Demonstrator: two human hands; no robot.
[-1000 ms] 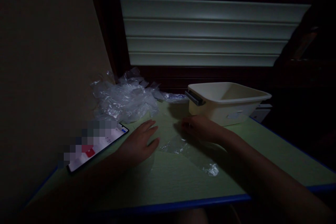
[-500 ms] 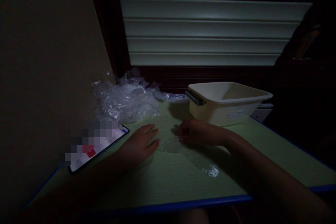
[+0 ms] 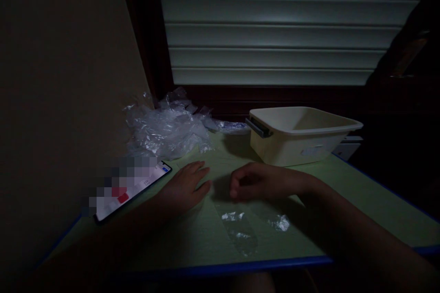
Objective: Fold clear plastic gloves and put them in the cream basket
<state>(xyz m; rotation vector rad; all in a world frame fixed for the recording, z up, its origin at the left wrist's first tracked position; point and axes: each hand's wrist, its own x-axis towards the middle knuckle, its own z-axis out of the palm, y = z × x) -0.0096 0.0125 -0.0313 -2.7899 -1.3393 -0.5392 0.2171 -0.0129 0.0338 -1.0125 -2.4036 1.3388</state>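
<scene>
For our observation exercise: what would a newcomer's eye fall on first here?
The left hand lies flat and the right hand curls in the middle of the green table, a clear plastic sheet glinting nearer the front edge. Behind them sit a heap of crumpled plastic at the left and a cream tub at the right; a lit phone lies beside the left hand.

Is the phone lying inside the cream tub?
No, the phone lies on the table beside the left hand, well apart from the tub.

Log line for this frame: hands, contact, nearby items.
left hand flat on table | right hand curled at far end of clear plastic film, grip unclear | phone left | plastic heap, cream tub behind
</scene>
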